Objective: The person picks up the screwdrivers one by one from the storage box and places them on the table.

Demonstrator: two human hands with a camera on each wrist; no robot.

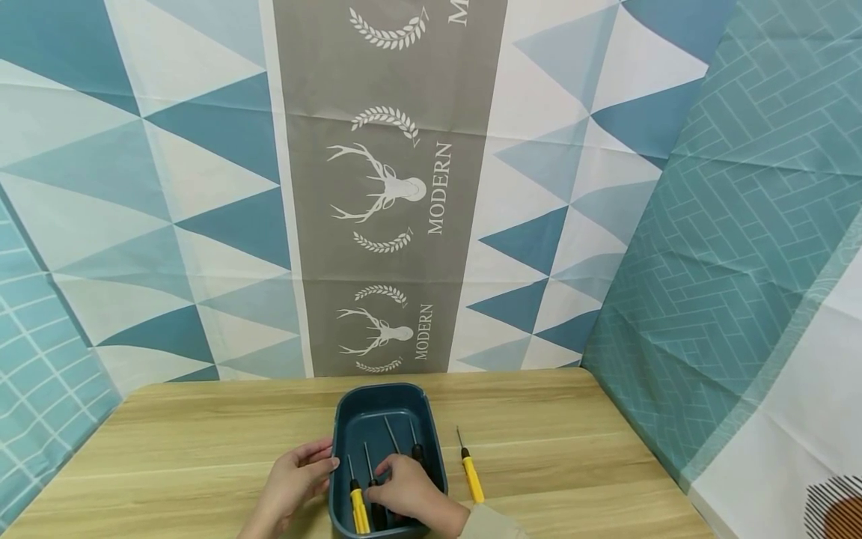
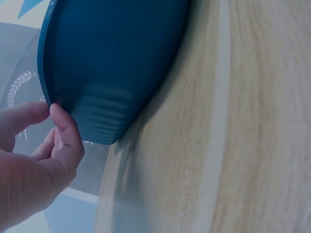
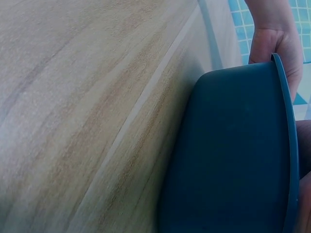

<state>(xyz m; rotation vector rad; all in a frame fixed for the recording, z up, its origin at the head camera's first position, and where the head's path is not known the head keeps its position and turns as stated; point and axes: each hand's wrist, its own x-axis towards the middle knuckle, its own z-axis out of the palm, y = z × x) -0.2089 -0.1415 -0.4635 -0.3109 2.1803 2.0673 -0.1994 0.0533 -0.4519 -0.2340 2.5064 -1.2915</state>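
My left hand (image 1: 292, 479) pinches the left rim of a dark blue rectangular tray (image 1: 342, 419); the left wrist view shows thumb and finger at its edge. Inside the tray lie several screwdrivers, shafts pointing to the far end. One with a yellow and black handle (image 1: 360, 509) is at the left. My right hand (image 1: 407, 490) reaches in from the right, fingertips at a black-handled screwdriver (image 1: 378, 516); I cannot tell whether they grip it. Another black handle (image 1: 418, 454) shows beyond the hand, and one more shaft (image 1: 392, 434) runs under it. The right wrist view shows only the tray's outer wall (image 3: 228, 145) and parts of the hands.
On the wooden table (image 1: 552, 449), right of the tray, lies a yellow and black screwdriver (image 1: 473, 475), tip away from me. A patterned cloth wall (image 1: 377, 262) rises behind the table, and a teal cloth (image 1: 727, 224) hangs along the right side.
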